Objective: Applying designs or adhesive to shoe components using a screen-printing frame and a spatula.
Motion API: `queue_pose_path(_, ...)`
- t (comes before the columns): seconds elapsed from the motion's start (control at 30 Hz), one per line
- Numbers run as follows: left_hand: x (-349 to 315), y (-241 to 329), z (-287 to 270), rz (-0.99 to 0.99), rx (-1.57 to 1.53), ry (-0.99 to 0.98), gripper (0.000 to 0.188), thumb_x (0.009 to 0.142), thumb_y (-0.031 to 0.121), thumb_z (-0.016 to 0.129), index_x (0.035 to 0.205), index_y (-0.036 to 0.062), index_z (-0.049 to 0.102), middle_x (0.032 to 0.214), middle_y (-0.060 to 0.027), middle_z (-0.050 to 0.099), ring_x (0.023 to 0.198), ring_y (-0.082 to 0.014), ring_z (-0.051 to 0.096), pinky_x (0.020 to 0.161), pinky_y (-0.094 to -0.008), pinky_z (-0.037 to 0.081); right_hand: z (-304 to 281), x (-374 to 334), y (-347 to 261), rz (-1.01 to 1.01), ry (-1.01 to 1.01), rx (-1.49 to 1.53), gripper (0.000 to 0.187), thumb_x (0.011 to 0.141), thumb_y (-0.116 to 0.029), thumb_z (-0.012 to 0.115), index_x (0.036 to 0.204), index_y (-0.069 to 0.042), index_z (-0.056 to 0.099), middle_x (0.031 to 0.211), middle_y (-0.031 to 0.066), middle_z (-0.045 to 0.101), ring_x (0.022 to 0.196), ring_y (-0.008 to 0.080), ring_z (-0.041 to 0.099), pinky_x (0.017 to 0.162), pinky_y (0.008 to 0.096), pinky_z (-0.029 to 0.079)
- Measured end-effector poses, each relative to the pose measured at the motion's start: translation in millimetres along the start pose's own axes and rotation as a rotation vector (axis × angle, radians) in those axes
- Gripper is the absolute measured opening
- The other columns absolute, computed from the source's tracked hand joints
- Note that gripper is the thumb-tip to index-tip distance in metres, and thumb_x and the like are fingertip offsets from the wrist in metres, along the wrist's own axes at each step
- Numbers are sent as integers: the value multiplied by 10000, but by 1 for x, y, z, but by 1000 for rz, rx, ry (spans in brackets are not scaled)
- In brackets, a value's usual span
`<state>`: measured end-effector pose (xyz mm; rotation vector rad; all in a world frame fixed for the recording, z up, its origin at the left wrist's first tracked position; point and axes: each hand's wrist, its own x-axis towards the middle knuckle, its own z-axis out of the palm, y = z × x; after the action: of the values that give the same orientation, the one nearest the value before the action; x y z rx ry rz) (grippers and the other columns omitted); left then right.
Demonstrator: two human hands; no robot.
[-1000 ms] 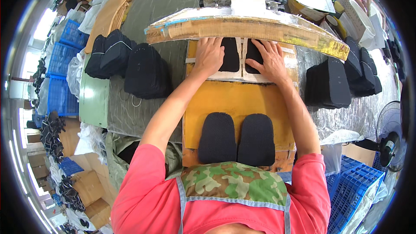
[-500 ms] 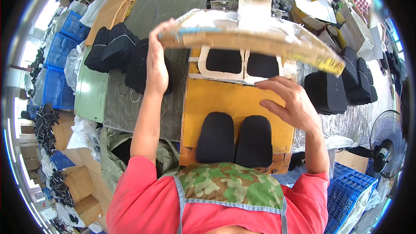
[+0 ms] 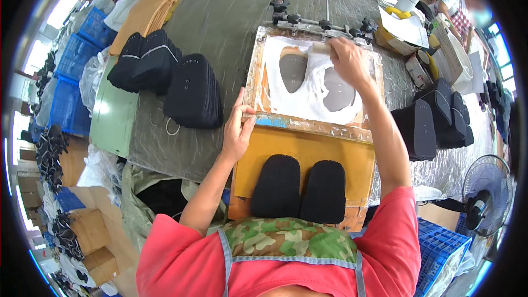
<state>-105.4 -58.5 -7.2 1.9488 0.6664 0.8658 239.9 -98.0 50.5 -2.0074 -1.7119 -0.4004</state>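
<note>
A screen printing frame [image 3: 317, 126] lies lowered over the upper part of the yellow board, its mesh smeared with white ink [image 3: 294, 103] around two oval grey windows. My left hand [image 3: 237, 132] grips the frame's near left corner with thumb and fingers. In my right hand [image 3: 350, 61] is a pale squeegee [image 3: 322, 48], held on the mesh close to the frame's far side. Two black rounded pads, the left pad [image 3: 276, 186] and the right pad [image 3: 323, 191], lie side by side on the near part of the yellow board [image 3: 302, 146]. Whatever is under the frame is largely hidden.
Stacks of black pads stand to the left [image 3: 192, 92] and to the right [image 3: 413, 129]. A metal hinge clamp [image 3: 324, 24] is behind the frame. A fan [image 3: 485, 198] and a blue crate [image 3: 443, 247] are at the right. Another person [image 3: 454, 8] is at the far right.
The frame has swung down from its raised, tilted position to lie on the board. My left hand came down with it. My right hand moved up and now holds the squeegee.
</note>
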Motion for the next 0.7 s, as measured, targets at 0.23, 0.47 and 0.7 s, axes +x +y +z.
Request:
queue_pose_path(0.23,-6,-1,-11,-57,5,21,115,930,100,507,1031,47,519,1573,-246,297,1410,-342,392,1103,-392,338,-44,-48,-102,-12,-238,333,174,830,-28,622,990,-93,645,919,105,647,914,318,648,770,454,511)
queue_pose_path(0.47,5,-4,7,94,20,35,118,920,96,537,1025,41,534,1541,-290,324,1303,-345,517,1009,-373,419,28,30,-53,32,-32,173,194,872,-61,588,1054,-68,654,929,148,666,821,359,643,765,462,510)
queue_pose_path(0.7,-8,-5,-11,0,22,41,134,934,119,504,1032,31,525,1574,-245,299,1383,-318,424,1093,-388,338,-59,-60,-78,-147,-328,350,228,826,-67,641,1046,-119,676,969,85,679,890,315,661,780,425,529)
